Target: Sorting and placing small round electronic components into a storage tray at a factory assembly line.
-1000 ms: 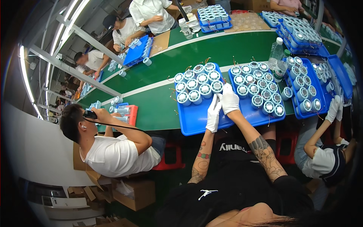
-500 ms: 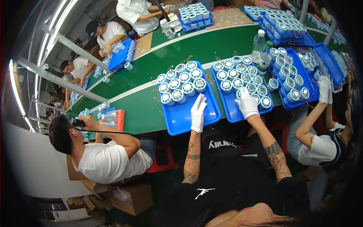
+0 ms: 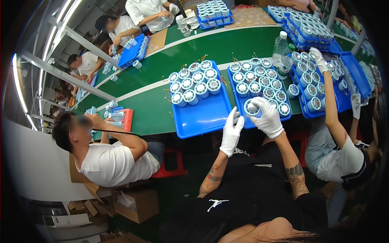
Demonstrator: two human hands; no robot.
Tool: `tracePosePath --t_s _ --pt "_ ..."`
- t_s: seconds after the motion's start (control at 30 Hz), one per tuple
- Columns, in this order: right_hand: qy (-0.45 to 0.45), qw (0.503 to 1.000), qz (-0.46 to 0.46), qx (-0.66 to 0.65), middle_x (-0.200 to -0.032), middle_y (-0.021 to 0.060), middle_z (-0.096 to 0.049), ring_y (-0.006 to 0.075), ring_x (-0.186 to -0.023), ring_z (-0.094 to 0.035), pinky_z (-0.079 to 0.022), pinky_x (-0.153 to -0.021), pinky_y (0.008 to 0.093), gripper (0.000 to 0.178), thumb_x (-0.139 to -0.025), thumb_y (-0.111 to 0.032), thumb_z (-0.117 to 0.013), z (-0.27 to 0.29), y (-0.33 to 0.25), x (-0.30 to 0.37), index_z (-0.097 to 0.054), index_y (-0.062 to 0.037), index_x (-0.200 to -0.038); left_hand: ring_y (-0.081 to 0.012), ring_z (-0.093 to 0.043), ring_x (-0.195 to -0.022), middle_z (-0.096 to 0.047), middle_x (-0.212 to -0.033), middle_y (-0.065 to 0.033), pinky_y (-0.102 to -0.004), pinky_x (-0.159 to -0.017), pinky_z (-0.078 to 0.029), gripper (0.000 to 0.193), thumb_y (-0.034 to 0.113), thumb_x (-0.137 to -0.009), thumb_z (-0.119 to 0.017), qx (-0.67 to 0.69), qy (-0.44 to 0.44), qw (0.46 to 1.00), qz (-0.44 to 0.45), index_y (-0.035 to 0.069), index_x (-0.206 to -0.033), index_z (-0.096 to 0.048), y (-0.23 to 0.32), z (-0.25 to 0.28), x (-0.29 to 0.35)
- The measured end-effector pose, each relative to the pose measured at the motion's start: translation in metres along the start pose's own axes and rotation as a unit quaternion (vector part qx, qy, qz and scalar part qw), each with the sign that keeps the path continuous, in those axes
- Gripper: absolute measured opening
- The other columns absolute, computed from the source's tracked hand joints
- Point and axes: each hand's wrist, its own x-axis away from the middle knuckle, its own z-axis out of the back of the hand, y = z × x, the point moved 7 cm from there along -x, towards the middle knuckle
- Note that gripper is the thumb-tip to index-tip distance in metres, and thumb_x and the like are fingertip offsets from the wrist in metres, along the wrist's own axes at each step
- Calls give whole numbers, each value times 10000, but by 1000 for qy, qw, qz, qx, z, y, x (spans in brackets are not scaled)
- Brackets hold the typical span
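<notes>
My right hand (image 3: 269, 118), in a white glove, grips a light-blue cylinder (image 3: 252, 107) by its round, slotted top. That cylinder is above the near part of the blue tray (image 3: 248, 123) in front of me. Other light-blue cylinders (image 3: 263, 82) stand upright in rows in the same tray. My left hand (image 3: 232, 133), also gloved, is just left of the held piece with its fingers apart and nothing in it. To its left sits another blue tray (image 3: 202, 120), with cylinders (image 3: 193, 83) filling its far half and thin wires sticking out at the sides.
Plastic bottles (image 3: 279, 48) stand behind the trays. At right, a co-worker's gloved hand (image 3: 319, 60) reaches over another blue tray (image 3: 312, 108). A seated person (image 3: 113, 158) is at left near a red bin (image 3: 127, 120). More workers sit across the green table (image 3: 170, 54).
My right hand has taken hold of a cylinder in the tray. My left hand has moved right and nearer to me, away from the left tray. The right co-worker's hand has reached farther forward.
</notes>
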Motion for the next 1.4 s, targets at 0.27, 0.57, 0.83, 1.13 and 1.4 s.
tracePosePath --t_s 0.27,0.57,0.83,1.13,1.4 --pt "-7 936 -188 -299 -1081 67 -629 202 -839 -619 -491 -701 268 373 -784 -23 -633 31 0 -3 -587 -36 -1154 -188 -581 -1055 -573 -1210 -110 -306 -901 -474 447 296 -954 -547 413 -234 870 131 67 -1330 -465 -9 -47 -10" --pt "-4 999 -42 22 -1126 121 -640 294 -1001 -608 -430 -931 393 289 -863 -68 -526 11 -47 -9 -592 11 -1133 -160 -575 -1082 -585 -1210 -61 -286 -945 -451 382 322 -963 -526 487 -120 859 106 92 -1268 -517 -22 -65 5" --pt "-13 998 37 49 -1131 144 -636 352 -1070 -584 -361 -1029 438 282 -902 -136 -471 8 -54 1 -594 21 -1101 -151 -560 -1119 -591 -1242 -58 -275 -972 -435 385 326 -966 -508 566 -122 806 127 84 -1263 -540 -18 -68 17" --pt "-103 993 9 54 -1003 138 -628 348 -1001 -581 -355 -1034 441 199 -906 -139 -472 -1 -53 -26 -586 6 -981 -190 -566 -1125 -591 -1240 -73 -302 -981 -436 396 332 -976 -472 635 -161 749 95 98 -1294 -500 -9 -67 18" --pt "-16 997 -13 71 -882 140 -594 337 -921 -549 -372 -1004 438 182 -911 -150 -460 -12 -71 -16 -571 -8 -882 -194 -577 -1108 -577 -1263 -71 -328 -977 -446 394 360 -988 -455 578 -79 810 59 108 -1289 -498 -22 -55 23"
